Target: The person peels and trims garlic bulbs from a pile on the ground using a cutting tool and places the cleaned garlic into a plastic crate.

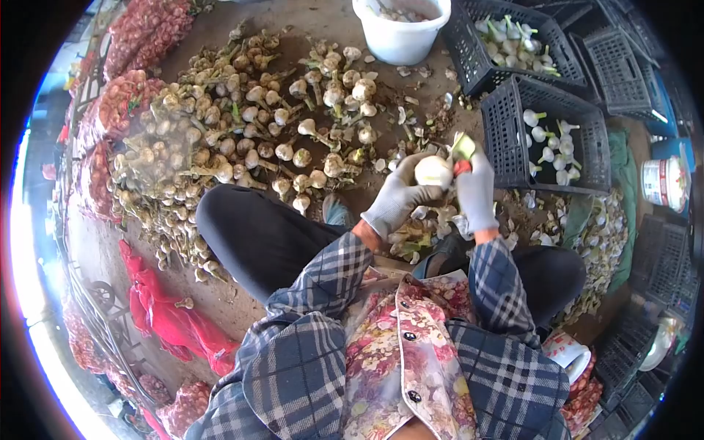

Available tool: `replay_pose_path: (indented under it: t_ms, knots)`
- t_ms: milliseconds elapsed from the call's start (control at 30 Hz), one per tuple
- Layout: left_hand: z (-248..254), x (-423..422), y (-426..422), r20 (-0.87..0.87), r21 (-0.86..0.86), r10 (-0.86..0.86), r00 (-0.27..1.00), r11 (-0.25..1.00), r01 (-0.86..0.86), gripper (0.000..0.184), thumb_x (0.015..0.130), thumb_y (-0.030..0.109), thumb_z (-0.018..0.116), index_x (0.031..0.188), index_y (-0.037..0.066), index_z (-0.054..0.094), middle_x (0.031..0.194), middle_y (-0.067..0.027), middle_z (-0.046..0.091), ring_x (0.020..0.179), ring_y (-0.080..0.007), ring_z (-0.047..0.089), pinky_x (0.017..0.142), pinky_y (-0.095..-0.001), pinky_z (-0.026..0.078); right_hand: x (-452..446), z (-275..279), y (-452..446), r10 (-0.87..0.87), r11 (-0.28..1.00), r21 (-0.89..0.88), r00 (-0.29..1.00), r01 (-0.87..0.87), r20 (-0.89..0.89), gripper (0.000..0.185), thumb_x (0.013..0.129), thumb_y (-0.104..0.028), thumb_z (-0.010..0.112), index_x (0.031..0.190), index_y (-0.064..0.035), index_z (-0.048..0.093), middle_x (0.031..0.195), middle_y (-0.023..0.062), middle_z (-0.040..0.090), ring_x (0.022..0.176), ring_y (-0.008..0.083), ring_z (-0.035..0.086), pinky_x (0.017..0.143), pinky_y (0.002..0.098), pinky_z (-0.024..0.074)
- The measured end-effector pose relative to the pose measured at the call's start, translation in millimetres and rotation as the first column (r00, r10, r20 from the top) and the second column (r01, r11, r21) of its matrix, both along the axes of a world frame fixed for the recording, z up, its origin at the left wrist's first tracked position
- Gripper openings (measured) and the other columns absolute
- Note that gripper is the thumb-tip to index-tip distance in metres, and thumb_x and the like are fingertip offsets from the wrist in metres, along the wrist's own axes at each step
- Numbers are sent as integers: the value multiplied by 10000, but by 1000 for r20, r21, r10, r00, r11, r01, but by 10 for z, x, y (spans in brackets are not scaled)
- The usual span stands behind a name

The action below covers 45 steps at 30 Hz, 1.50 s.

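My left hand (396, 196), in a pale glove, is closed round a whitish garlic bulb (433, 173). Close beside it, my right hand (478, 192), also gloved, has its fingers closed on a small red object (462, 167) whose kind I cannot make out. A pale green piece of garlic stem or leaf (463, 147) stands up at the right fingertips. What joins it to the bulb, if anything, is hidden. In front of the hands, untrimmed garlic bulbs (286, 152) with earthy skins and stalks lie heaped on the ground.
At the right, a black crate (501, 150) holds several white garlic bulbs; another crate (469, 51) behind it holds more. A white bucket (400, 40) stands at the back. Red net sacks (132, 103) line the left, with a red net (172, 315) nearby. Peelings (598, 242) lie at the right.
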<state>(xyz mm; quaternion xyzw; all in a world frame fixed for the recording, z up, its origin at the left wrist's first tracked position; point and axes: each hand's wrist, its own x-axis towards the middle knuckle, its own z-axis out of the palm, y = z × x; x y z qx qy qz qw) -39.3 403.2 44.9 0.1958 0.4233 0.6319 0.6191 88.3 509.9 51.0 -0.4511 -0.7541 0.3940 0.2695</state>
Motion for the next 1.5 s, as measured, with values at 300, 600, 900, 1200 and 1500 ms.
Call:
replay_pose_path:
  t_ms: [300,600,900,1200,1500]
  knots:
    - [-87,-52,44,-43,65,20,999,998,-17,719,747,-35,748,1379,12,409,1274,-79,543,1127,-164,560,955,-271,483,303,567,61,264,916,-292,961,-275,-77,397,814,-3,643,1203,-74,611,1067,227,633,964,374,641,821,393,514]
    - [-60,-93,-80,-94,-76,-219,971,974,213,681,800,69,741,1387,-5,402,1223,-81,566,1086,-146,562,915,-264,471,270,400,-70,332,852,221,816,-475,474,150,765,-89,638,915,-76,630,805,142,652,762,327,652,657,426,503]
    - [-108,-220,93,61,-9,-45,997,999,45,600,891,49,636,1433,57,378,1277,-115,576,1032,-193,625,858,-349,550,164,230,-95,236,892,357,960,-276,153,98,785,-71,634,882,-79,619,767,120,626,703,330,619,631,430,475]
    - [-251,-308,318,494,-24,211,844,973,-229,325,967,153,534,1231,-36,549,1201,-158,609,1088,-262,609,972,-369,500,687,-478,494,265,919,-111,383,-379,885,265,789,-184,679,1028,-76,638,989,170,652,941,337,635,802,432,496]
    - [-671,-342,454,323,-177,382,866,923,-341,342,990,154,489,1294,0,508,1200,-127,610,1062,-258,618,921,-389,525,-32,-800,306,322,907,-320,940,-273,110,466,763,25,548,1223,-41,569,930,196,670,834,315,667,785,375,514]
